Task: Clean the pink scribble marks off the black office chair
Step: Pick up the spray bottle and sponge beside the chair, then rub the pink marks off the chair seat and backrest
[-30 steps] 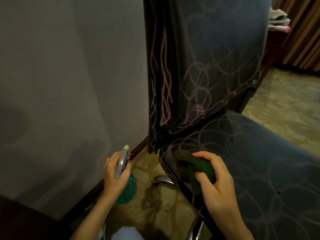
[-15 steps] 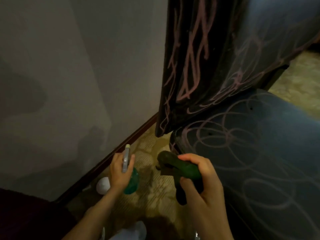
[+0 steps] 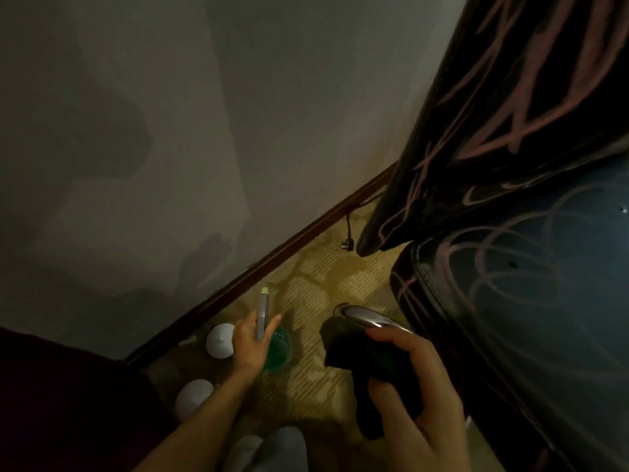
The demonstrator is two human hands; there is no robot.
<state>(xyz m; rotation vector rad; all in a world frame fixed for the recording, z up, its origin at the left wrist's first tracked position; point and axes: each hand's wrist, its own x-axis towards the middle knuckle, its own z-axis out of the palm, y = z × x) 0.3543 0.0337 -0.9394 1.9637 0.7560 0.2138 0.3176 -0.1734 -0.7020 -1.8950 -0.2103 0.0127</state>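
Dark cloth (image 3: 360,362) in grip of right hand (image 3: 418,393), green spray bottle (image 3: 278,349) in grip of left hand (image 3: 250,345)

A black office chair (image 3: 544,335) stands with backrest and seat covered in looping pink scribbles (image 3: 503,131). Just beside the seat's edge, the right hand (image 3: 418,386) grips a dark cloth (image 3: 357,362); the left hand (image 3: 250,342) holds a green spray bottle (image 3: 280,347).

A patterned yellow-brown carpet (image 3: 340,277) fills the lower middle of the frame, edged at its upper left by a dark baseboard (image 3: 272,257). Two white rounded objects, perhaps lids, sit on it at lower left: an upper white object (image 3: 220,340) and a lower white object (image 3: 193,398). A black cable plug (image 3: 349,245) lies right of centre, and a chrome chair leg (image 3: 369,316) is below it.
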